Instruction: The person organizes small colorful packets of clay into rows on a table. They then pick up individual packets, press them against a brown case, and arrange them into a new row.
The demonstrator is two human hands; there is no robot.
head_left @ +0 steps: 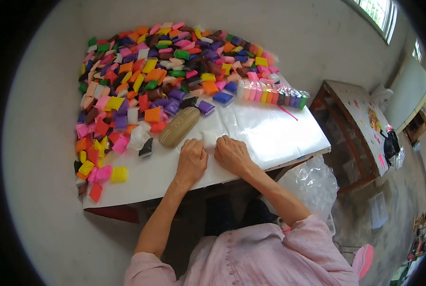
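Observation:
Near the front edge of the white-covered table (279, 138), my left hand (192, 158) and my right hand (232, 153) are close together, fingers curled in. Between them is a small white packet (209, 137), its two sides at my fingertips; both hands appear to pinch it. Just beyond my left hand lies a brown oval case (179, 127) with pale lettering. To its left are a black packet (146, 148) and a crumpled clear-white plastic bag (138, 138).
A large heap of colourful small packets (151, 76) covers the table's back and left. A clear-wrapped row of coloured packets (272, 94) lies at the right. Below the table's right edge hangs a clear plastic bag (313, 183). Another table (360, 114) stands further right.

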